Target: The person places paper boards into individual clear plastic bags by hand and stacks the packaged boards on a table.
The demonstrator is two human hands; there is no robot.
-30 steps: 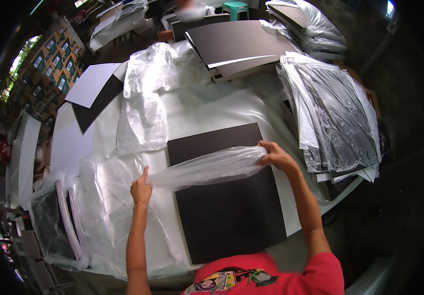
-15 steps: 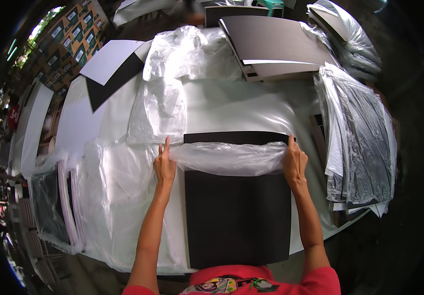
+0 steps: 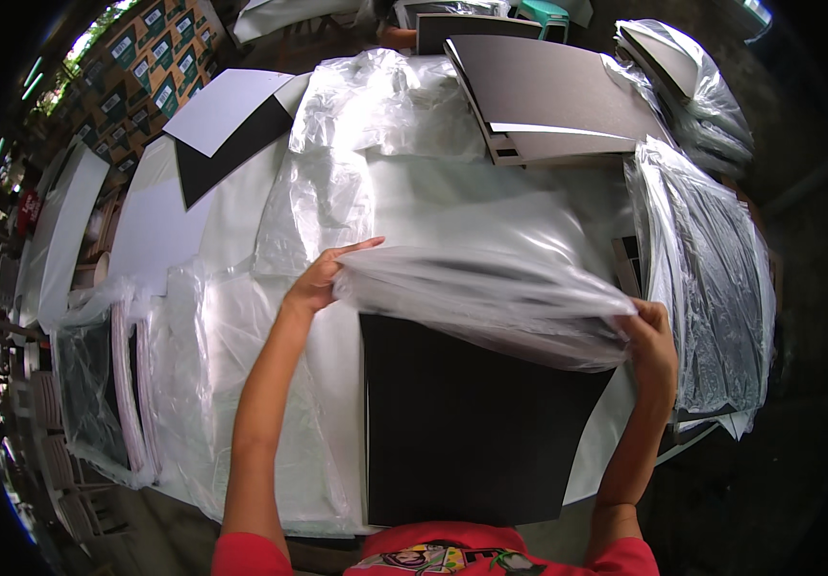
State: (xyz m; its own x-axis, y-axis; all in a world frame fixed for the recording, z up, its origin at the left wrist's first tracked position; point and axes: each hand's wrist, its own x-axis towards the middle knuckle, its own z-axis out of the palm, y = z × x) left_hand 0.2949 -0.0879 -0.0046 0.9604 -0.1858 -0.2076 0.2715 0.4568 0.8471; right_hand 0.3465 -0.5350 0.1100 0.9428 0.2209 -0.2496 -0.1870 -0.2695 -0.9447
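1. Clear film [image 3: 481, 300] bunched over the far end of the black board [image 3: 467, 432], which lies on the counter [image 3: 438, 192].
2. Left hand [image 3: 321, 277] clamped on the film's left end; right hand [image 3: 651, 336] pinching its right end.
3. Film: probably light, limp, slippery, tearable; best gripped at both gathered ends.
4. Board: likely stiffer, crease-prone; support opposite edges.

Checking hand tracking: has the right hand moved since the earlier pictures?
Yes: the right hand has moved rightward, closer to the plastic-wrapped stack beside it.
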